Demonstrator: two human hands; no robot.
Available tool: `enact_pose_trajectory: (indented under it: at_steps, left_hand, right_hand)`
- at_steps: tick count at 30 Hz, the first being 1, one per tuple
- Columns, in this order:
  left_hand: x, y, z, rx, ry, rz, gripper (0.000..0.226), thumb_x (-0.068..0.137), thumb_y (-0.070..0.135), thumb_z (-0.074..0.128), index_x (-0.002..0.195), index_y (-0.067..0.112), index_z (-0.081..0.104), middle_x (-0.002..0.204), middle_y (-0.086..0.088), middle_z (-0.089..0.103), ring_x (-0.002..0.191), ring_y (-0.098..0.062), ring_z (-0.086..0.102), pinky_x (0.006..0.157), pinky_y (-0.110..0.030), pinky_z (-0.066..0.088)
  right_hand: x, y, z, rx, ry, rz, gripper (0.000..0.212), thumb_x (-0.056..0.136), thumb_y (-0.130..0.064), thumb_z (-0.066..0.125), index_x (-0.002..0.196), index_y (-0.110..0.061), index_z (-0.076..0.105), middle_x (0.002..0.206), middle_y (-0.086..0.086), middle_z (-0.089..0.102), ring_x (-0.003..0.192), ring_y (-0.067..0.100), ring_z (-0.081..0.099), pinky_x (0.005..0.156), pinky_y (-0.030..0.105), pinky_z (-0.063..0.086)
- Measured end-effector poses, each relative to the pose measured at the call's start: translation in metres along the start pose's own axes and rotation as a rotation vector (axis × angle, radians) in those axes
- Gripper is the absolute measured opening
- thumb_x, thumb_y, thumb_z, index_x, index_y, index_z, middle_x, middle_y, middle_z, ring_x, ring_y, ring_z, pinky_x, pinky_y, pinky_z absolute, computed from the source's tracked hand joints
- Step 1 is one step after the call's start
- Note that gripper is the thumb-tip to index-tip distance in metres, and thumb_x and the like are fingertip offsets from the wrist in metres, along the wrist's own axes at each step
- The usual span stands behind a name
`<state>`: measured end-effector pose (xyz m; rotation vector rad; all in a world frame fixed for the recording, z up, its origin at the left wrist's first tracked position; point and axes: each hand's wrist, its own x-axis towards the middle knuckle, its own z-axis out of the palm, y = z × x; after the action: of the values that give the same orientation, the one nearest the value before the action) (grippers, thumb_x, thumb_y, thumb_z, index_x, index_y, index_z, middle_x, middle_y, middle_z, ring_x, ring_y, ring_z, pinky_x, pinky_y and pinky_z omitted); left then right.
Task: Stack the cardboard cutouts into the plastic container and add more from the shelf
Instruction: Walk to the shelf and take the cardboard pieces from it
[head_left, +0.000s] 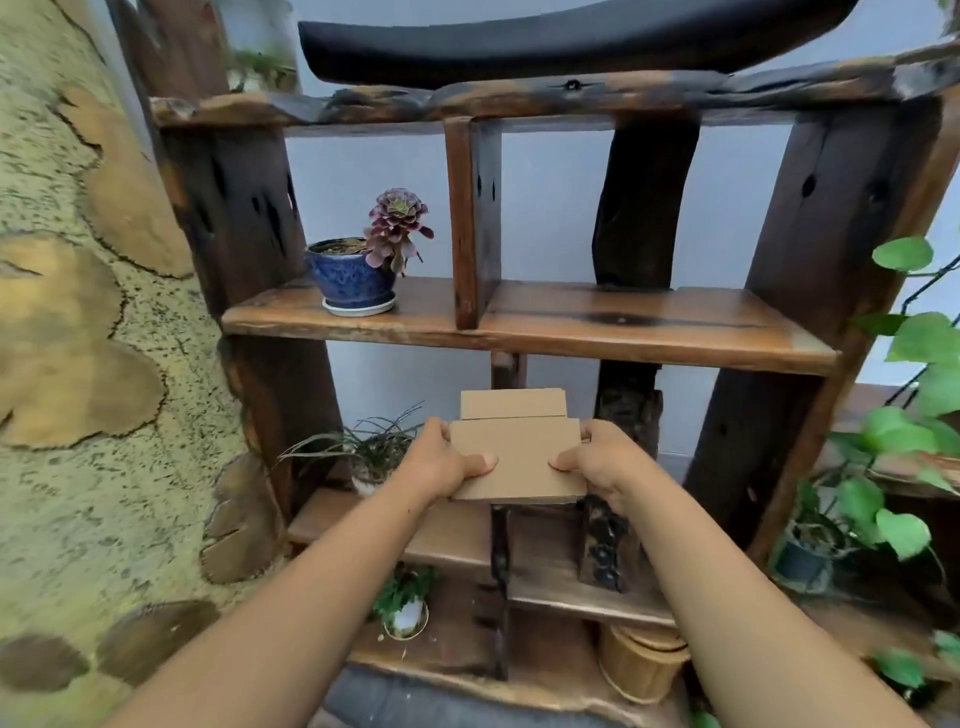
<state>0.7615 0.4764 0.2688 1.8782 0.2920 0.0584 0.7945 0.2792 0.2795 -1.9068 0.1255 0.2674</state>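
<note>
Your two forearms reach in from 7 and 5 o'clock and meet at the middle of the view, where both hands grip a stack of cardboard cutouts (517, 457). Your left hand (441, 460) clamps the stack's left edge with the thumb on top; your right hand (602, 462) clamps the right edge the same way, fingers curled underneath. The stack lies roughly flat and looks raised off the boards, in front of the lower bay of the wooden shelf (530, 325). You hold several sheets, though how many is hard to count from the blurred edge.

At 10 o'clock from the stack, on the middle board, a purple succulent grows in a blue pot (350, 278) set on a white saucer. Just left of your left hand, at 9 o'clock, sits a grassy plant (363, 447). At 6 o'clock, lower down, a small green plant (405, 603) stands in a white cup, and at 4 o'clock a leafy vine (904, 431) hangs beside the shelf.
</note>
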Motion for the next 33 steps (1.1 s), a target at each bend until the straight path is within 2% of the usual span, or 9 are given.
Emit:
enact_pose_trajectory:
  at_steps: [2,6,10,16,19,21,27,31,33]
  left_hand:
    - [-0.028,-0.025,-0.006,0.025,0.054,0.03,0.052,0.07,0.02,0.085,0.107,0.009,0.05,0.102,-0.003,0.065,0.087,-0.015,0.062,0.072,-0.029,0.051]
    - [-0.088,-0.075,-0.022,-0.011,0.151,0.04,0.05,0.071,0.018,0.084,0.104,0.009,0.048,0.094,0.0,0.063,0.082,-0.011,0.06,0.071,-0.026,0.048]
    - [-0.156,-0.128,-0.051,-0.095,0.302,-0.098,0.051,0.073,0.01,0.082,0.107,0.002,0.045,0.104,-0.017,0.065,0.093,-0.025,0.065,0.084,-0.043,0.055]
    - [-0.27,-0.194,-0.107,-0.272,0.511,-0.331,0.062,0.061,0.022,0.084,0.107,0.006,0.045,0.114,-0.018,0.065,0.107,-0.034,0.064,0.093,-0.055,0.053]
    - [-0.328,-0.225,-0.133,-0.285,0.635,-0.379,0.059,0.066,0.02,0.084,0.107,0.005,0.045,0.11,-0.02,0.064,0.097,-0.03,0.066,0.079,-0.042,0.056]
    - [-0.366,-0.244,-0.15,-0.256,0.718,-0.414,0.051,0.072,0.02,0.083,0.105,0.008,0.047,0.106,-0.013,0.064,0.092,-0.023,0.066,0.069,-0.029,0.057]
    - [-0.469,-0.293,-0.189,-0.45,0.948,-0.495,0.048,0.075,0.015,0.082,0.115,0.012,0.055,0.113,-0.007,0.068,0.1,-0.02,0.068,0.085,-0.037,0.058]
    - [-0.551,-0.323,-0.215,-0.562,1.037,-0.545,0.051,0.075,0.018,0.082,0.119,0.008,0.06,0.114,-0.01,0.071,0.102,-0.026,0.07,0.095,-0.048,0.054]
    - [-0.588,-0.337,-0.222,-0.614,1.091,-0.551,0.051,0.075,0.017,0.082,0.119,0.006,0.06,0.115,-0.012,0.071,0.103,-0.027,0.069,0.096,-0.05,0.053]
  right_hand:
    - [-0.021,0.021,0.018,0.023,-0.033,-0.01,0.033,0.085,-0.005,0.069,0.114,-0.012,0.055,0.113,0.008,0.065,0.101,0.024,0.062,0.085,0.04,0.055]
    - [-0.056,0.057,0.055,0.054,-0.112,-0.073,0.03,0.084,-0.003,0.068,0.107,-0.014,0.051,0.104,0.005,0.063,0.091,0.019,0.061,0.068,0.03,0.049]
    - [-0.091,0.083,0.112,0.004,-0.313,-0.063,0.033,0.083,-0.002,0.065,0.111,-0.015,0.052,0.105,0.006,0.065,0.098,0.023,0.063,0.087,0.044,0.055]
    - [-0.156,0.11,0.211,-0.14,-0.627,-0.064,0.031,0.083,-0.005,0.069,0.11,-0.011,0.055,0.107,0.008,0.066,0.098,0.023,0.065,0.089,0.043,0.054]
    - [-0.195,0.115,0.257,-0.216,-0.778,-0.127,0.019,0.083,-0.005,0.068,0.092,-0.02,0.06,0.098,0.003,0.068,0.083,0.011,0.063,0.067,0.022,0.049]
    - [-0.223,0.119,0.288,-0.245,-0.876,-0.15,0.018,0.083,-0.005,0.067,0.095,-0.018,0.063,0.097,0.002,0.07,0.085,0.013,0.064,0.066,0.022,0.047]
    - [-0.306,0.124,0.373,-0.336,-1.15,-0.197,0.02,0.087,0.001,0.063,0.091,-0.019,0.063,0.085,-0.006,0.07,0.064,-0.004,0.069,0.052,0.009,0.049]
    - [-0.376,0.13,0.429,-0.466,-1.294,-0.239,0.023,0.086,-0.008,0.067,0.109,-0.01,0.064,0.104,0.008,0.073,0.091,0.018,0.071,0.081,0.032,0.059]
    - [-0.41,0.133,0.454,-0.514,-1.351,-0.256,0.028,0.086,-0.008,0.067,0.113,-0.008,0.063,0.105,0.007,0.072,0.094,0.021,0.07,0.084,0.034,0.057]
